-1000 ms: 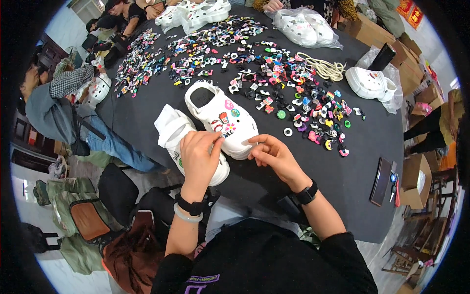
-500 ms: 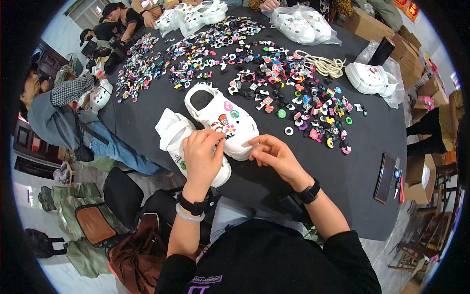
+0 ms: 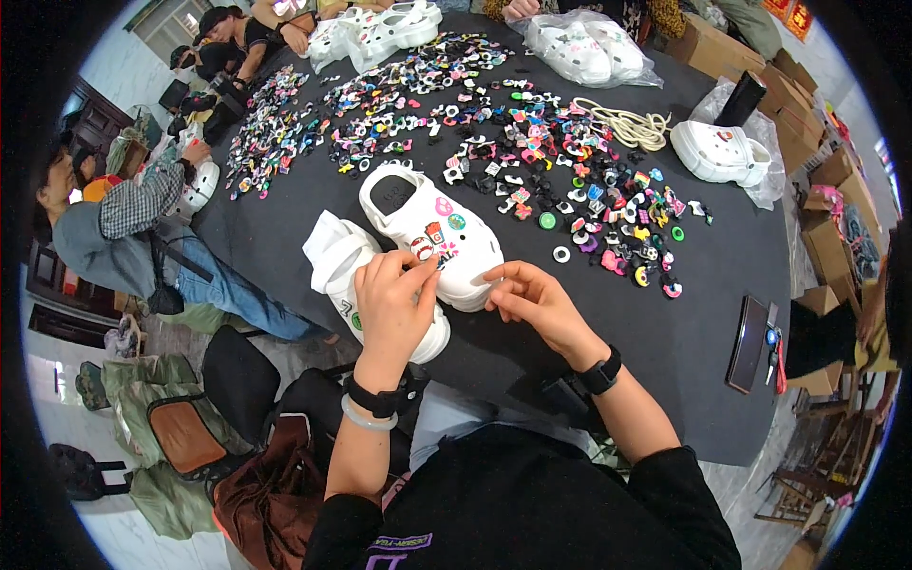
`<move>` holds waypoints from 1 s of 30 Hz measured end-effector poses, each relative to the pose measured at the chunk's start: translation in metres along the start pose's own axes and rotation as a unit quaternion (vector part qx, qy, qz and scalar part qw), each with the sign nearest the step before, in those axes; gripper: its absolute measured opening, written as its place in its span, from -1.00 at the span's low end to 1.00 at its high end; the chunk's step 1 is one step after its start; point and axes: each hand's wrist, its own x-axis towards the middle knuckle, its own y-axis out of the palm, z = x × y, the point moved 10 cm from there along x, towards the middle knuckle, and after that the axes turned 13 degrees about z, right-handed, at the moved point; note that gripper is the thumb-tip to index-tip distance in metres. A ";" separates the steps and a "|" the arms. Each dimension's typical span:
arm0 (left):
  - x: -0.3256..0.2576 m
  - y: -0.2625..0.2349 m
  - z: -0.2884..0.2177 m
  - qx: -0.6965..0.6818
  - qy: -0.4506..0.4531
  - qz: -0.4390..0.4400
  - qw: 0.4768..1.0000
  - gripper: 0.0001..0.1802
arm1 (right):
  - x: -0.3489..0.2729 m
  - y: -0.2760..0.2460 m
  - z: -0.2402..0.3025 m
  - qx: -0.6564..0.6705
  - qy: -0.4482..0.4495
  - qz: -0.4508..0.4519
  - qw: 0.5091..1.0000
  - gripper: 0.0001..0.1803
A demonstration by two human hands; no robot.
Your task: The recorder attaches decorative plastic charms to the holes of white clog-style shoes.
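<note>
A white clog [image 3: 467, 242] lies on the black table with its toe toward me, and several colourful charms sit on its upper. My left hand [image 3: 394, 299] is closed in a pinch over the upper, its fingertips on a small dark lettering charm [image 3: 444, 259] beside the baseball and pink flower charms. My right hand [image 3: 540, 309] grips the clog's toe edge with bent fingers and thumb. Partly behind my left hand is a second white clog [image 3: 337, 249], with white wrapping at its heel and a green charm [image 3: 356, 321] near my wrist.
Loose shoe charms [image 3: 589, 180] are scattered over the table's middle and far side. Beyond them are bagged white clogs [image 3: 584, 52] and a coiled cream rope [image 3: 632, 128]. A phone [image 3: 748, 342] lies at right. A co-worker [image 3: 142, 223] handles another clog at left.
My left fingertips have shifted slightly, and the lettering charm under them sits at a different angle. My right hand stays at the toe. The co-worker at left has raised a hand and shifted.
</note>
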 end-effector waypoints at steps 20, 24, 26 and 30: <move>-0.008 0.009 -0.053 -0.078 0.045 0.047 0.995 -0.75 | 0.000 -0.006 0.006 -0.059 -0.023 -0.032 0.997 -0.77; 0.000 -0.010 -0.035 -0.039 0.035 0.010 0.999 -0.68 | -0.001 -0.022 -0.003 -0.022 -0.017 -0.063 0.998 -0.79; 0.010 -0.025 -0.008 -0.084 0.020 -0.016 0.996 -0.64 | -0.005 -0.031 -0.005 -0.017 -0.010 -0.087 0.996 -0.79; 0.043 -0.042 0.032 -0.114 -0.035 0.046 0.992 -0.53 | -0.007 -0.040 -0.003 -0.011 -0.012 -0.115 0.993 -0.73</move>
